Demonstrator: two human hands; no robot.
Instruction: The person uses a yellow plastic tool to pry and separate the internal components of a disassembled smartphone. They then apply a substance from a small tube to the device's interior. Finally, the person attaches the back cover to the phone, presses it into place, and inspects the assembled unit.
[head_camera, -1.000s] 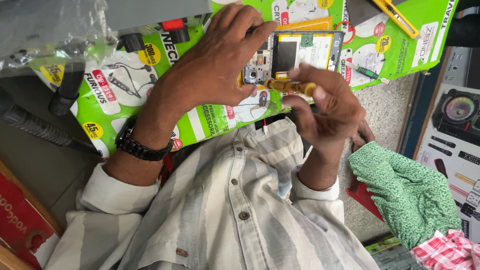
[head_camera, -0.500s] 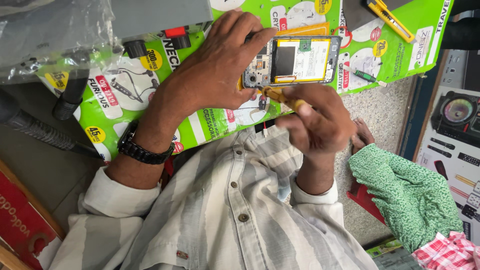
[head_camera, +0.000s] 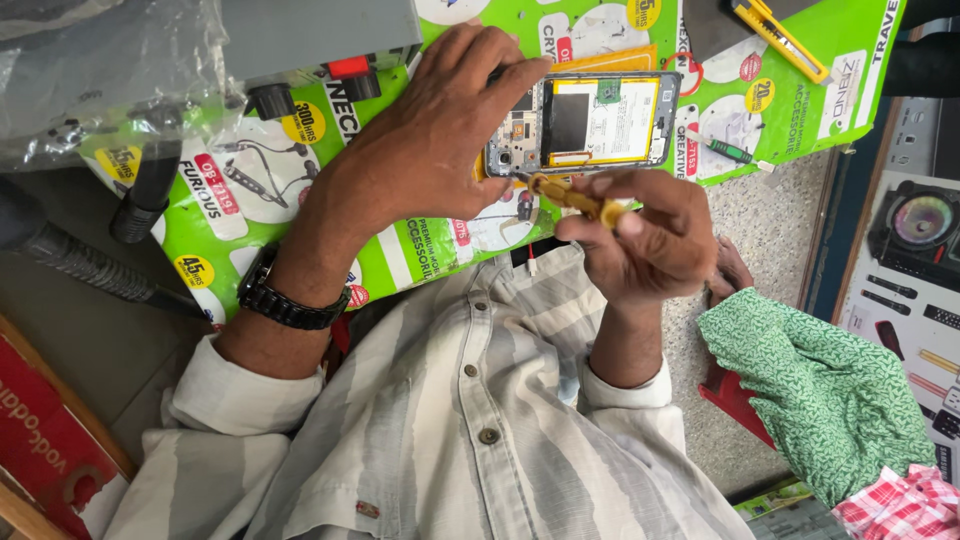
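Green printed sheets cover our tabletop (head_camera: 770, 200) as our left hand (head_camera: 430, 150) pins the opened phone (head_camera: 585, 122) and our right hand (head_camera: 650, 245) clenches a yellow screwdriver (head_camera: 575, 197), seemingly mid-unscrewing, needing its tip seated squarely.

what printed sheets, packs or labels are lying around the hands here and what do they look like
Green poster sheet: under the opened phone, bright green with white product pictures and yellow circles.
Red pack: bottom left corner, flat, red with white print.
Product sheet: right edge, pale with dark gadget pictures.
Battery label: white rectangle inside the phone.
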